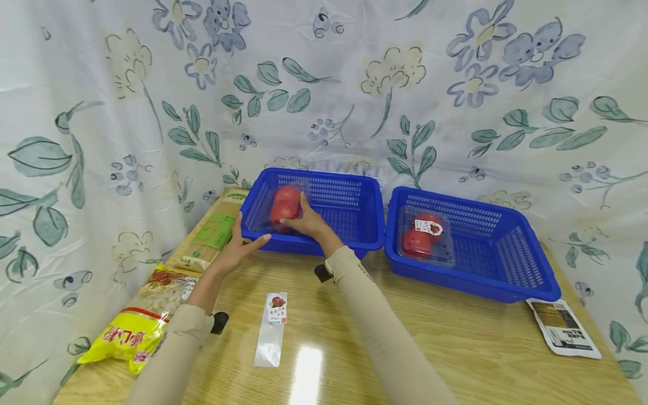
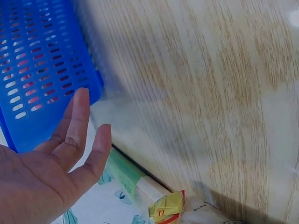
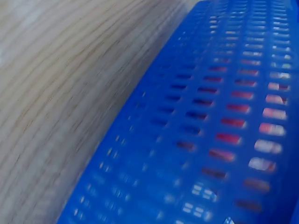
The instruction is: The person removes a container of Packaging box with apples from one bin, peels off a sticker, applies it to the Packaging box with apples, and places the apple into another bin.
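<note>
In the head view, a clear plastic box (image 1: pixel 261 218) of red round fruit (image 1: pixel 285 209) lies at the left end of the left blue basket (image 1: pixel 334 246). My right hand (image 1: pixel 310 221) reaches over the basket's front rim and grips the box's right side. My left hand (image 1: pixel 238 247) is at the basket's front left corner, its thumb stretched out along the front wall. In the left wrist view, the left hand's (image 2: pixel 51 182) fingers are extended beside the slotted wall; contact is hard to judge. Only the basket wall (image 3: pixel 187 116) shows in the right wrist view, with red behind its slots.
A second blue basket (image 1: pixel 471 284) holds another clear box of red fruit (image 1: pixel 419 244). A labelled strip (image 1: pixel 270 334) lies in front. Left stand a tan packet (image 1: pixel 197 247) and a yellow bag (image 1: pixel 126 340); a white pouch (image 1: pixel 566 329) lies right. A floral curtain (image 1: pixel 324 84) hangs behind.
</note>
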Motion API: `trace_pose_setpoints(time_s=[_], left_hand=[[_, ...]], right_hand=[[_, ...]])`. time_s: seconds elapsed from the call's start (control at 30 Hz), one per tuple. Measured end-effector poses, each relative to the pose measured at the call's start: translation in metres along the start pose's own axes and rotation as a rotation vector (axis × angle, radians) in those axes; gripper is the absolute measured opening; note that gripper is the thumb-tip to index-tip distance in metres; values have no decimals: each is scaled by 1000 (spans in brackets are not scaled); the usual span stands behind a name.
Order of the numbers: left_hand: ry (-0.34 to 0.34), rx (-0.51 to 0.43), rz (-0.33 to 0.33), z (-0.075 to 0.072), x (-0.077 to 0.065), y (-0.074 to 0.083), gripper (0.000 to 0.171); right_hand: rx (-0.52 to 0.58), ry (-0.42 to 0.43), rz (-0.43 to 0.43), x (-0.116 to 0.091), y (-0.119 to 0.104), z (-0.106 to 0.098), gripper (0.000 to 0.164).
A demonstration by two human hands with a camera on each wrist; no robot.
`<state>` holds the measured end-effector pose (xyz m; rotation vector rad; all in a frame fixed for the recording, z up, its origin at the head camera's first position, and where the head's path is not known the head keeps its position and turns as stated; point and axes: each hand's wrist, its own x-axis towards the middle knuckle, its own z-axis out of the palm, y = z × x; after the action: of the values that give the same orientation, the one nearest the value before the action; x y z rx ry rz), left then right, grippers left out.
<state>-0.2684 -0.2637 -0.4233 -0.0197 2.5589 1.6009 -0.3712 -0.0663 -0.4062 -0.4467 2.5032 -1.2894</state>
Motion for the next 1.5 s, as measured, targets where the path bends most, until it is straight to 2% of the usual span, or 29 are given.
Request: trace_pose_setpoints(time_s=[0.17,0.33,0.57,0.73,0.83,0.97,1.07,1.13,1.17,1.2,1.27,1.3,1.37,1.43,1.5], left_hand=[[2,-4,13,6,1,2,103],[8,-9,37,10,0,5,102],[-1,15,28,14,3,7,103],[-4,37,1,11,4,7,104],[-10,51,-9,7,3,8,105],[18,95,-12,0,-1,9,105],[120,135,-17,-6,-10,14,102],[221,133,23,-9,-17,21,97],[258,128,46,-11,-22,25,93],[267,114,86,-13,-26,30,88],[205,68,202,-14,-33,40,77],[140,53,260,-14,-36,44,73],[-49,28,342,-11,-43,53,74],[-223,10,399,-4,-49,60,82],[-330,28,412,6,-56,64,94]], right_hand=[[104,38,15,1,0,-1,102],[258,69,47,2,3,-9,99],[523,23,164,-1,14,-34,88],[620,-26,173,-9,23,-56,82],[649,-72,130,-17,28,-73,80],[672,-195,-8,-34,36,-101,76],[695,-311,-121,-52,41,-122,72],[710,-397,-184,-65,45,-134,71],[715,-439,-210,-72,48,-139,72],[722,-486,-239,-79,50,-142,73],[709,-582,-305,-94,58,-146,74],[684,-625,-354,-101,62,-147,75],[660,-706,-431,-115,70,-145,76],[628,-768,-504,-127,78,-140,75],[588,-800,-571,-137,84,-134,75]])
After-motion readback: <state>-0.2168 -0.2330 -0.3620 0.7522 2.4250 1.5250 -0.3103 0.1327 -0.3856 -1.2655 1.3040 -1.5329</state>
